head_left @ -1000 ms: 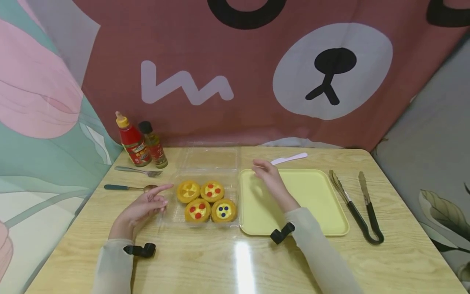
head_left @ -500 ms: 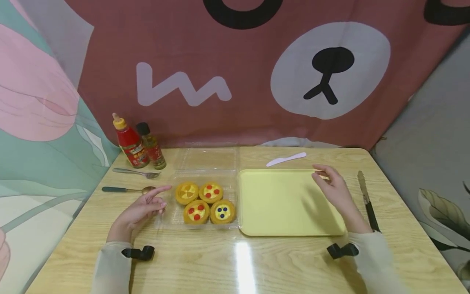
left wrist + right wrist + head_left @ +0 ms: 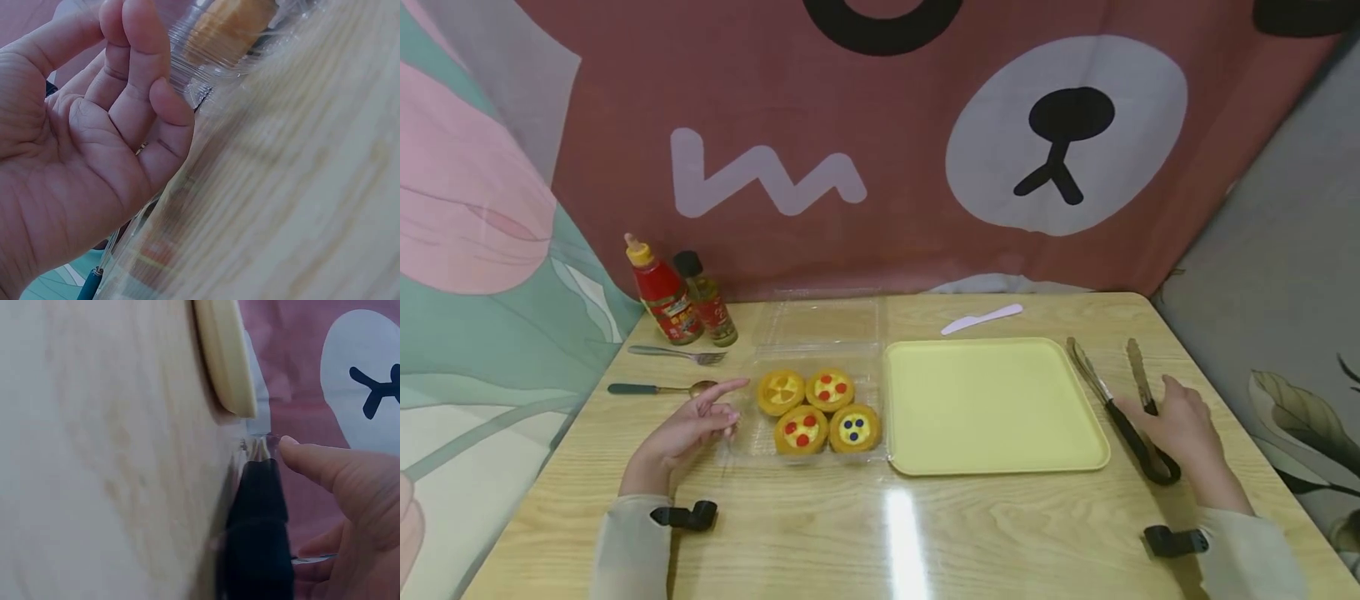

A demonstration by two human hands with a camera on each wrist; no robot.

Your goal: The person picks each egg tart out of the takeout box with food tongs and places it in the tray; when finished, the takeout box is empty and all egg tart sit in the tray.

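My right hand is at the black-handled metal tongs, thumb towards the gap between the two arms and the other fingers at the outer side. In the right wrist view the tongs' handle lies beside the right hand, whose thumb is extended; no firm grip shows. My left hand stays left of a clear plastic container, index finger pointing towards it. In the left wrist view the left hand holds nothing, its fingers loosely bent. Several small tarts with coloured toppings sit in the container.
A yellow tray lies between container and tongs. Behind it is a pink plastic knife. At left are a fork, a spoon, a red sauce bottle and a smaller dark-capped bottle. A printed cloth hangs behind.
My right hand has moved rightwards from over the tray to the tongs and lowered there. The left hand has kept its place. The view has shifted slightly.
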